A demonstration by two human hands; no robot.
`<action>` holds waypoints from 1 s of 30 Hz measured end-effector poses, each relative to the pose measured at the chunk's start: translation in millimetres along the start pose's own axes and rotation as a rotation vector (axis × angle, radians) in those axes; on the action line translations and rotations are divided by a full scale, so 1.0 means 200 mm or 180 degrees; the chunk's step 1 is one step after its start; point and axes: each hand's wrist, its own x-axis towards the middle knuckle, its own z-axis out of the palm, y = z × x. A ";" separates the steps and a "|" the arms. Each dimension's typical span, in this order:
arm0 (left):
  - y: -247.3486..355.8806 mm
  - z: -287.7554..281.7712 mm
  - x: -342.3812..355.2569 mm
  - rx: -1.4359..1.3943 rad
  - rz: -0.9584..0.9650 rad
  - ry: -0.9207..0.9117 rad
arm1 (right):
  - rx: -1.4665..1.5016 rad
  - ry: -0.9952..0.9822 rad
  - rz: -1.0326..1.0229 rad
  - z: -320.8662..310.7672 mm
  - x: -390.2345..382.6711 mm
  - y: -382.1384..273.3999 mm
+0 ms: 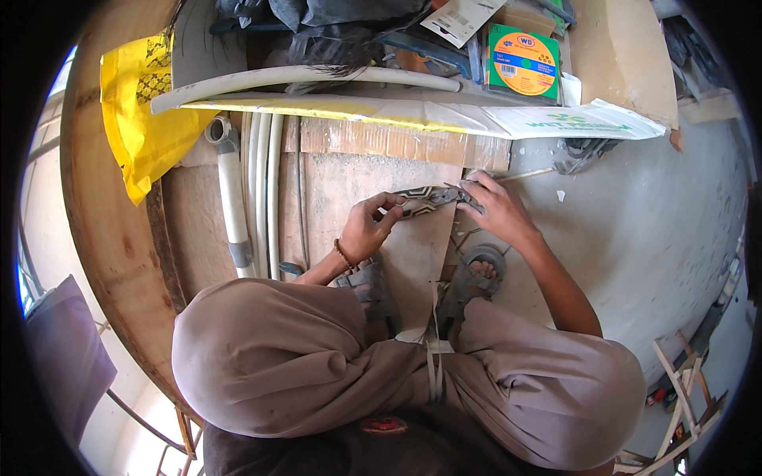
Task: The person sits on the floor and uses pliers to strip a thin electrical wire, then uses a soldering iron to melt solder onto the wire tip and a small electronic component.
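Evidently both hands are busy with one small thing: what looks like a pair of pliers (425,198) with patterned grips, held out ahead of the sandals (371,295) and above the brown board (421,262). From here, the left hand (367,226) is nearly closed, thumb and fingers pinching the handle end; the right hand (500,210) is curled narrowly about the head, fingertips close together, though I can't tell whether they hold anything else there. One hand at each end probably keeps the tool level and steady. Off to the left, white pipes (262,190) lie side by side, perhaps to stay out of the way, while the open cardboard box (619,55) beyond gathers loose bits, a curved pipe (317,75) resting along its near edge.
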 end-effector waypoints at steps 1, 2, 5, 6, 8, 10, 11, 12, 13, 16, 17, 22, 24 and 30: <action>0.00 0.00 -0.01 -0.0001 -0.0008 0.0021 | -0.0016 -0.0021 -0.0030 0.01 0.00 0.01; 0.00 -0.01 -0.02 -0.0002 -0.0017 0.0040 | -0.0006 -0.0020 0.0001 0.01 -0.01 0.01; -0.02 0.00 -0.04 0.0377 0.0277 0.0205 | 0.0038 -0.0012 0.0051 0.04 -0.01 -0.06; 0.00 0.00 -0.04 0.0462 0.0286 0.0232 | 0.0061 -0.0006 0.0018 0.06 -0.01 -0.08; 0.04 0.01 -0.06 0.0611 0.0266 0.0233 | 0.0169 0.0030 0.0025 0.11 -0.03 -0.13; 0.02 0.05 -0.05 0.0602 0.0393 0.0258 | 0.0341 0.0135 0.0040 0.15 -0.01 -0.14; 0.01 0.07 -0.05 0.0628 0.0493 0.0271 | 0.0447 0.0183 0.0149 0.14 -0.02 -0.13; -0.01 0.08 -0.05 0.0657 0.0583 0.0295 | 0.0482 0.0274 0.0267 0.12 -0.02 -0.13; 0.02 0.09 -0.05 0.0670 0.0494 0.0270 | 0.0507 0.0361 0.0413 0.07 -0.03 -0.15; 0.03 0.13 -0.02 0.0937 0.0762 0.0332 | 0.0547 0.0677 0.0718 -0.01 -0.13 -0.14; 0.03 0.15 -0.01 0.0993 0.0841 0.0383 | 0.0491 0.0715 0.0780 -0.02 -0.18 -0.12; 0.04 0.20 0.01 0.1342 0.1022 0.0469 | 0.0607 0.1003 0.1261 0.04 -0.32 -0.18; 0.04 0.21 0.02 0.1485 0.1133 0.0489 | 0.0786 0.1037 0.1412 0.10 -0.34 -0.22; 0.03 0.24 0.00 0.2268 0.1328 0.0627 | 0.0858 0.1492 0.1105 0.26 -0.27 -0.26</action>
